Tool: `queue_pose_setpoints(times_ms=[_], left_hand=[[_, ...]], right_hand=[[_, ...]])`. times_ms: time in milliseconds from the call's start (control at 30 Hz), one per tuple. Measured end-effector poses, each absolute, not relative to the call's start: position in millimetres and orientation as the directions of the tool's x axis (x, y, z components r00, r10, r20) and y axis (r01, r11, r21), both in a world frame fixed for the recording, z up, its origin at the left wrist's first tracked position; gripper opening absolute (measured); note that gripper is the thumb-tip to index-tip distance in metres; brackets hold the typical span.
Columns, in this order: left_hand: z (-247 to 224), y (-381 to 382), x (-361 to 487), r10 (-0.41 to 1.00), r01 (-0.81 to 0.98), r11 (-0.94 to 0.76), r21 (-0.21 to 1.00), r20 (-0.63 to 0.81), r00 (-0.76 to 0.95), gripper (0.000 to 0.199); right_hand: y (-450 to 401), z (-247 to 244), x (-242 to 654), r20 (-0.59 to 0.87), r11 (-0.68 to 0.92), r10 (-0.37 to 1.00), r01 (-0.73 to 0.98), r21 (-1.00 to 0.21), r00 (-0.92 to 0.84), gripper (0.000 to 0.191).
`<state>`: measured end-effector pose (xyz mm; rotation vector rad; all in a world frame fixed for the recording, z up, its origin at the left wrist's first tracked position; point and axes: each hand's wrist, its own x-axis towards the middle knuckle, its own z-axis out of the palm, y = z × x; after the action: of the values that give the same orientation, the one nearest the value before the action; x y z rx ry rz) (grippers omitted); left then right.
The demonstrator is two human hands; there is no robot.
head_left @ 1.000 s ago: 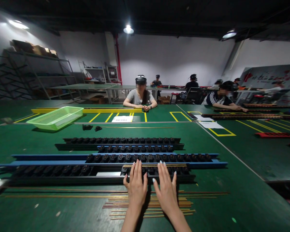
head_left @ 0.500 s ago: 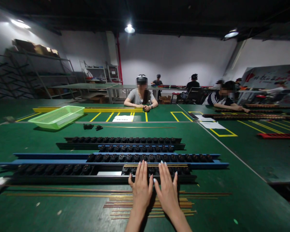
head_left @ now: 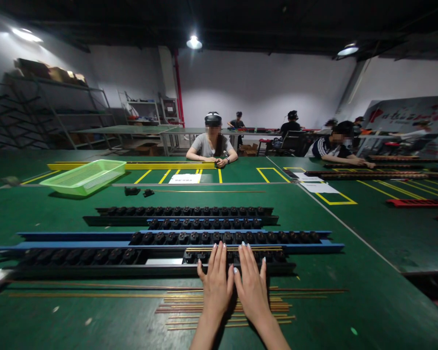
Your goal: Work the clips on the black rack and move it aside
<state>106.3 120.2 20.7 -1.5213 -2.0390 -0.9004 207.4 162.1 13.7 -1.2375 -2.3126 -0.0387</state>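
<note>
The left hand (head_left: pixel 216 291) and the right hand (head_left: pixel 253 291) were held open and palm down, with the fingers extended and nothing clenched or visibly gripped. Their fingertips were placed at a bundle of thin brass rods (head_left: pixel 270 249), though whether the rods were being pressed or only lightly touched could not be told. The rods were laid in the slots of a black slotted fixture (head_left: pixel 95 270), directly ahead of the hands. Their long axis ran left to right across the view, crosswise to the fingers. The hands were spread about evenly around the middle of the rods, so neither hand was clearly nearer.

A blue rail (head_left: pixel 58 248) was placed just beyond the fixture, and further black slotted rows were ranged behind it in parallel. Loose brass rods (head_left: pixel 277 307) were laid beneath the palms and wrists on the green bench (head_left: pixel 368 301), lying parallel to those in the fixture. Farther off, a green plastic basket (head_left: pixel 83 177) was set on the left of the bench, near two small black pieces (head_left: pixel 132 191) and a single rod (head_left: pixel 211 191). A co-worker (head_left: pixel 211 146) was seated across the bench, with hands kept well apart from these.
</note>
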Motion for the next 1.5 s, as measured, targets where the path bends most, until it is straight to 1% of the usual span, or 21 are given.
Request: queue_pose_setpoints(times_ms=[167,300,467,633,833,967,1067,1267,1500], left_hand=[[23,118,108,0.689,0.958,0.185,0.219,0.666,-0.285,0.056],[22,119,113,0.695,0.973,0.144,0.178,0.682,-0.228,0.055],[19,122,116,0.694,0.977,0.16,0.14,0.688,-0.212,0.055],[18,123,117,0.69,0.974,0.168,0.148,0.689,-0.224,0.056],[13,127,121,0.724,0.996,0.058,0.072,0.683,-0.091,0.055],[11,129,124,0.721,0.996,0.083,0.044,0.687,-0.09,0.057],[10,130,124,0.714,0.995,0.095,0.023,0.695,-0.084,0.056],[10,130,124,0.718,0.994,0.1,0.047,0.688,-0.105,0.054],[18,126,125,0.733,0.995,0.061,0.082,0.673,-0.1,0.058]], right_hand=[[161,16,208,0.428,0.574,0.78,0.794,-0.199,-0.457,0.059],[161,17,209,0.434,0.581,0.772,0.792,-0.187,-0.464,0.063],[162,16,208,0.46,0.588,0.762,0.785,-0.196,-0.456,0.062],[162,16,208,0.453,0.582,0.768,0.789,-0.197,-0.453,0.059],[165,11,210,0.421,0.58,0.773,0.797,-0.168,-0.474,0.062],[167,10,211,0.411,0.596,0.766,0.785,-0.167,-0.494,0.064],[164,12,210,0.428,0.582,0.77,0.795,-0.168,-0.473,0.063],[164,16,214,0.464,0.588,0.753,0.793,-0.156,-0.467,0.06],[174,17,221,0.476,0.551,0.763,0.825,-0.124,-0.437,0.053]])
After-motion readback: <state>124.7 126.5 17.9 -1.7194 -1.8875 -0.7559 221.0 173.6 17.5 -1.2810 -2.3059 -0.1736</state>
